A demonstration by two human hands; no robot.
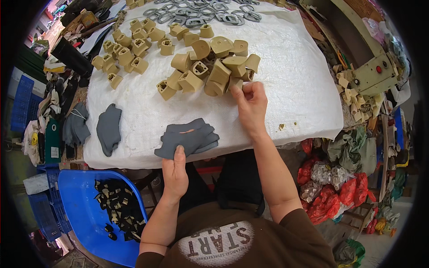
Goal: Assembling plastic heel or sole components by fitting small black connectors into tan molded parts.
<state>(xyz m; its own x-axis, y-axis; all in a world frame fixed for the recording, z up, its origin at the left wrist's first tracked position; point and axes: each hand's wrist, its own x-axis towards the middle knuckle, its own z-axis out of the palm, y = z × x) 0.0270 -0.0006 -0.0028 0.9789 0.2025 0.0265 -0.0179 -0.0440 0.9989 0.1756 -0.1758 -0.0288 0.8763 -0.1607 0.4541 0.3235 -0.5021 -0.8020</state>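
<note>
My left hand (174, 176) grips a small stack of dark grey cut leather-like pieces (191, 139) at the table's near edge, thumb on top. A small tan mark shows on the upper piece. Out to the right, my right hand (252, 107) has its thumb and fingers closed on a beige shoe heel (235, 83) at the near side of a heap of similar heels (219, 73). Its fingers partly hide that heel. Left of my left hand, another grey piece (109, 129) lies flat, with a tied grey bundle (76, 125) beyond it.
White woven sheeting (295, 89) covers the table. More beige heels (125, 56) stand at the far left, and grey rings (201, 13) lie along the back. A blue tub (76, 210) with dark scraps is at lower left. Red bags (326, 203) and a machine (375, 73) are at right.
</note>
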